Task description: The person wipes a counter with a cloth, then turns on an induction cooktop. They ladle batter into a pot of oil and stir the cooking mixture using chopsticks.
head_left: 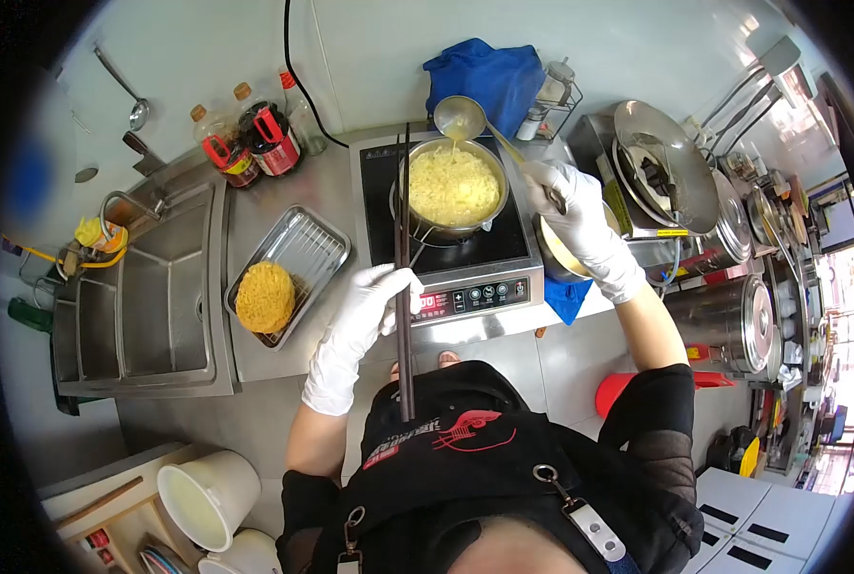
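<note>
My right hand (572,212), in a white glove, grips the handle of a ladle (494,129). The ladle's bowl is tilted above the far rim of the pot, and a thin yellow stream runs from it. The pot (496,212) sits on an induction cooker (374,182), full of a bubbling, lumpy yellow mass (453,185). My left hand (379,295), also gloved, is closed around long dark chopsticks (405,340) held upright along the pot's left side. A thin metal handle reaches from the pot toward this hand; whether the hand holds it too, I cannot tell.
Left of the cooker, a metal tray (317,247) with a rack carries a round golden fried cake (265,298). Sauce bottles (266,141) stand behind it, and a sink (169,306) lies further left. A pot of yellow liquid (563,251) and a wok (680,158) are at right.
</note>
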Tool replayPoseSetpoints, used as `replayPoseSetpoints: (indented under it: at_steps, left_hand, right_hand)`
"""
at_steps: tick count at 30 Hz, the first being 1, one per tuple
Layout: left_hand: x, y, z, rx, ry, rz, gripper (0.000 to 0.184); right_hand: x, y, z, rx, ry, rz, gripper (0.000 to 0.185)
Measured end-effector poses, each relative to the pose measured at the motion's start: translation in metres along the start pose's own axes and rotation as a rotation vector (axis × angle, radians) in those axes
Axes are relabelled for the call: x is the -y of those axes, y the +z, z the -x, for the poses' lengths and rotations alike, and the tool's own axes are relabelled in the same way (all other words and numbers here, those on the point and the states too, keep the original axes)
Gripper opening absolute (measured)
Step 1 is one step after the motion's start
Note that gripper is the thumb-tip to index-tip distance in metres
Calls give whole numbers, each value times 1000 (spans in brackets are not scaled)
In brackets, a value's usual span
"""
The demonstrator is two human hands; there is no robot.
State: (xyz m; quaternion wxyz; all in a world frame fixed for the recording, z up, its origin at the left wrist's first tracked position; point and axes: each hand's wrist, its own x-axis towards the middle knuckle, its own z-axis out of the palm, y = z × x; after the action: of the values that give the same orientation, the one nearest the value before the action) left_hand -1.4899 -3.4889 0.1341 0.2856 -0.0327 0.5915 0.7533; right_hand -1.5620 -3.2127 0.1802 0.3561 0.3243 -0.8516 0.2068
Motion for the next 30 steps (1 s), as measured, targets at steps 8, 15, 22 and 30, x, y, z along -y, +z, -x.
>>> replayPoseSetpoints:
  at_steps: [8, 15, 22, 30]
  left_hand:
    - [-5, -4, 1, 26, -4, -9, 22]
    - [-3, -5, 1, 15, -18, -26, 22]
    - [-2, -4, 2, 10, -11, 10, 21]
    - [0, 0, 4, 5, -4, -22, 21]
  right_hand:
    - [7, -1, 5, 92, 10, 33, 27]
    - [12, -2, 11, 146, 22, 14, 31]
    - [15, -2, 13, 153, 20, 24, 30]
    - [19, -5, 26, 181, 66, 26, 32]
